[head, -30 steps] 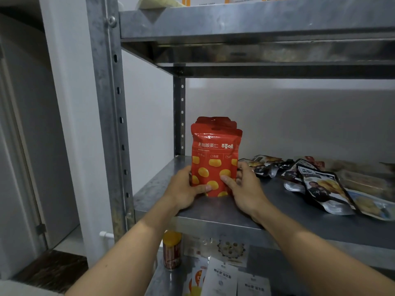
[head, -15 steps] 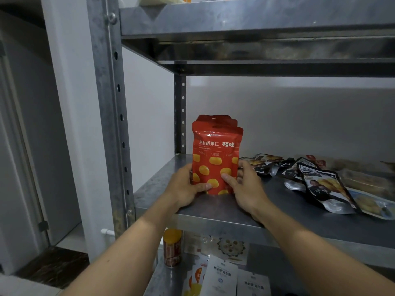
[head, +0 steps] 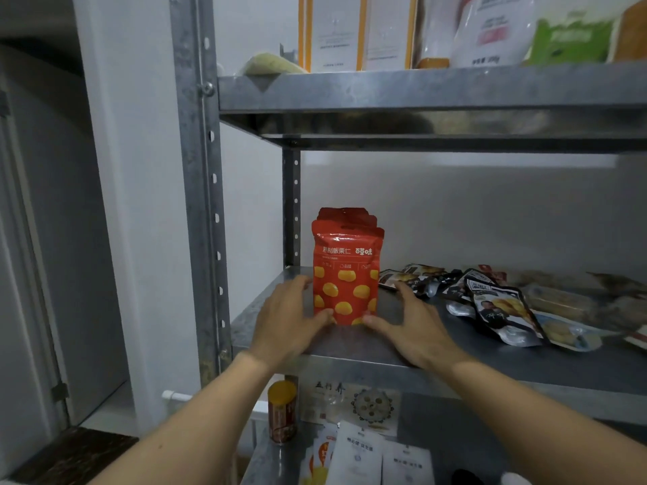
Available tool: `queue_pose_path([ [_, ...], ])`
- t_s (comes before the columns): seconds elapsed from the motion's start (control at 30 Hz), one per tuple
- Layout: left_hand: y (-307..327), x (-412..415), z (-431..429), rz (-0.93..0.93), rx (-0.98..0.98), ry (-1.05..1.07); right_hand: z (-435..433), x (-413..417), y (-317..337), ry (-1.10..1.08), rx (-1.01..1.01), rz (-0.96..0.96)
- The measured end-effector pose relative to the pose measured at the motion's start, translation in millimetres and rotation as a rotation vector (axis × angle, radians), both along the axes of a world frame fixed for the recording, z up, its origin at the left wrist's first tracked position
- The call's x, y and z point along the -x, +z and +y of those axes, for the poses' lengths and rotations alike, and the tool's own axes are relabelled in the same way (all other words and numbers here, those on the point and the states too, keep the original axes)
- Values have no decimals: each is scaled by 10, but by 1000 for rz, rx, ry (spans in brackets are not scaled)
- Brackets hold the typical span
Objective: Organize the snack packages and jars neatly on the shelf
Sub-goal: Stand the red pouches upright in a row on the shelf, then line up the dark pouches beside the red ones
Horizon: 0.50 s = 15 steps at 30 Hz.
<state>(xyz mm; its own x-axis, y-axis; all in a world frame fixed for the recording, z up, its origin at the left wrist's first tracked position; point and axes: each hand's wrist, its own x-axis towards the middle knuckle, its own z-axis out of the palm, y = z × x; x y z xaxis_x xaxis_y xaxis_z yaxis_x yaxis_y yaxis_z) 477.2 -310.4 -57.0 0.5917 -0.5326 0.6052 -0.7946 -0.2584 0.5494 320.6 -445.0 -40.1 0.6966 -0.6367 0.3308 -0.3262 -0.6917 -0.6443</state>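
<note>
Grip loosened: left hand [head: 287,320], right hand [head: 416,327] spread, thumbs touching red pouch [head: 345,274]; long axis upright, label outward.

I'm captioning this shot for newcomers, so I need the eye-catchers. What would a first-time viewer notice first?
The red pouch with yellow spots stands upright at the left end of the middle shelf and is the brightest thing in view. The left hand and right hand flank its base, thumbs touching it. To its right, dark snack packets lie in a loose heap.
</note>
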Motion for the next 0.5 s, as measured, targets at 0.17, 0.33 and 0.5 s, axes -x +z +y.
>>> queue_pose_path([
  [0.17, 101, 283, 129, -81, -73, -11, -4, 425, 50, 4, 225, 219],
  [0.33, 115, 712, 128, -55, -91, -83, -84, 857, 161, 25, 267, 284],
  [0.5, 224, 1129, -30, -117, -188, -48, -260, 1204, 174, 64, 272, 344],
])
